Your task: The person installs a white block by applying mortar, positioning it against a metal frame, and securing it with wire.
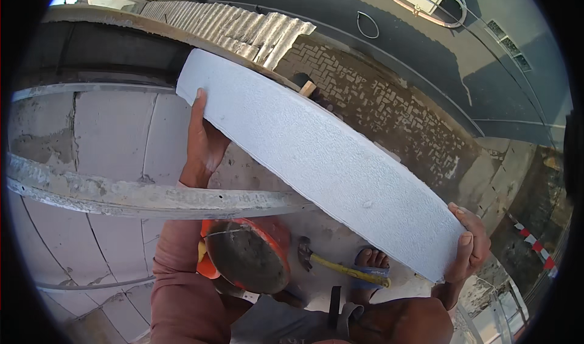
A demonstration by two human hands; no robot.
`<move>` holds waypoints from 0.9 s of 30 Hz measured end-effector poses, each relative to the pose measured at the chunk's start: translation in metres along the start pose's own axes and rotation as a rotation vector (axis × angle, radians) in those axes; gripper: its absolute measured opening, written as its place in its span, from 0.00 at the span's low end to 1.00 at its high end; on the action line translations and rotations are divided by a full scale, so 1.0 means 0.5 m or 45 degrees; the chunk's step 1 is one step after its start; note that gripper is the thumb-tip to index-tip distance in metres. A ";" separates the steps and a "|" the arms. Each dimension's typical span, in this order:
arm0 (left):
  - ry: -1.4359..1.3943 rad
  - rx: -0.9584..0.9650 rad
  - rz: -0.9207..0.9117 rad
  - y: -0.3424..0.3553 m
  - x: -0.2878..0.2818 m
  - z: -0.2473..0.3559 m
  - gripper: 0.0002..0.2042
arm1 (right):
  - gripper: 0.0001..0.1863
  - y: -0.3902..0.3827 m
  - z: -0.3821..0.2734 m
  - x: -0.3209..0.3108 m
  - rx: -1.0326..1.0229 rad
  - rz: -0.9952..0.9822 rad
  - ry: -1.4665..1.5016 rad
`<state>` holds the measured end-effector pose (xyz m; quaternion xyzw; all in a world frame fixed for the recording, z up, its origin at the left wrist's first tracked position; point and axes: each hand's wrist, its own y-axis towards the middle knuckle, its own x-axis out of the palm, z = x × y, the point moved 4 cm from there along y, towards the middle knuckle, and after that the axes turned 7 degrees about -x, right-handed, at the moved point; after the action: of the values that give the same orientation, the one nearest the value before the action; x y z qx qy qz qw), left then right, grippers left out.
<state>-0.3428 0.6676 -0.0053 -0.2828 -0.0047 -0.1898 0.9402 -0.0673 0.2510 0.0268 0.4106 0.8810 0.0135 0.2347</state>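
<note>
- The white slab (316, 161) lies slantwise in front of the person, its broad, rough face turned up and its long sides running from upper left to lower right.
- The left hand (205, 140) grips the near long edge close to the slab's left end; the thumb presses on the upper face, and the fingers underneath are hidden.
- The right hand (471, 240) is closed around the right end, fingers bent over the rim; how far they reach below cannot be told.
- The step in hand appears to be supporting and steering the slab with both hands; whether its far side also rests on something is unclear.
- A gray metal rail (152, 199) runs in from the left and passes out of sight beneath the slab's near edge; contact between them cannot be judged.
- The next move probably calls for both hands to work together, keeping the slab level and its edge clear of the rail.
- Footing seems to need care too: an orange bucket (280, 237) with a gray inside and a hammer (344, 268) with a yellow handle sit below, the latter just beside a sandalled foot (372, 260).
</note>
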 end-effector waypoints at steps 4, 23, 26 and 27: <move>-0.020 0.032 0.083 0.010 -0.015 -0.015 0.38 | 0.23 0.010 0.007 0.007 -0.024 -0.020 -0.002; 0.071 0.015 0.140 0.009 -0.012 -0.014 0.44 | 0.19 0.001 0.005 0.011 -0.022 -0.156 0.124; 0.019 -0.046 0.110 0.002 -0.012 -0.013 0.43 | 0.19 0.001 0.007 0.009 -0.028 -0.178 0.107; 0.016 -0.047 0.112 0.001 -0.013 -0.014 0.43 | 0.19 0.001 0.008 0.007 -0.035 -0.184 0.104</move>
<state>-0.3495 0.6668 -0.0124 -0.2989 0.0170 -0.1503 0.9422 -0.0673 0.2532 0.0220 0.3418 0.9168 0.0255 0.2047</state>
